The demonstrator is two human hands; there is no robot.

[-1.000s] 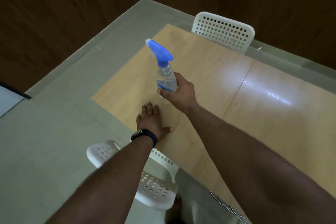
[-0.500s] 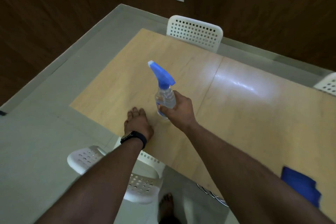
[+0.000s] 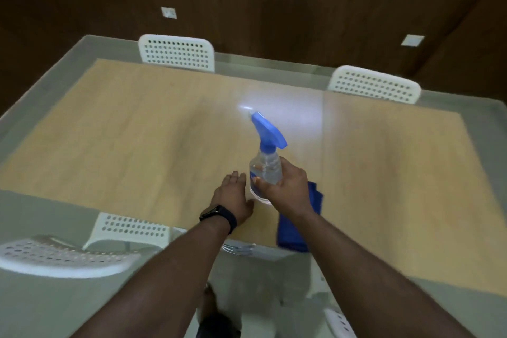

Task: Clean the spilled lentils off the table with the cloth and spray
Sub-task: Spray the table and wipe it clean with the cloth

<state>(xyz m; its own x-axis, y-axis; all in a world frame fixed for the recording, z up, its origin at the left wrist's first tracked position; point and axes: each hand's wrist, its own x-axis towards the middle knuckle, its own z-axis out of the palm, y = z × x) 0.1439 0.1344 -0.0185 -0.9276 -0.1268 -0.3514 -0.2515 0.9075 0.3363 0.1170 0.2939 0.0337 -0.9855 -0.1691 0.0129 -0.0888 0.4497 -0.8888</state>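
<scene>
R hand [image 3: 285,189] wrapped round body of spray bottle [image 3: 265,170], low on clear part, thumb on near-left side. Bottle upright, slight tilt, long axis vertical, blue trigger head up top, nozzle aimed away toward far edge of table [image 3: 137,123]. Can't tell if base touching table or held just above; frame blurred. Trigger not under any finger, so not a firing grip as held.

L hand [image 3: 233,197] flat, palm down on table just left of bottle, fingers straight, gripping nothing. Dark watch [image 3: 218,215] on L wrist.

Blue cloth [image 3: 299,225] just right of and nearer than bottle, at near table edge, partly hidden under R wrist, lower corner hanging over edge. Key relation for next move: cloth sits on R side of bottle, directly below R forearm, so R hand closest but busy; L hand free yet would need to cross past bottle. Prob easier to hand bottle off or set down, then take cloth w/ R.

Lentils: none visible on table anywhere in view; blur + glare patch beyond bottle could hide small grains. Spill location unknown.

Labels: small orange/blue mark on bottle front, unreadable. No other writing.

3 white perforated chairs round table: 2 far side, 1 near-left of bottle.
</scene>
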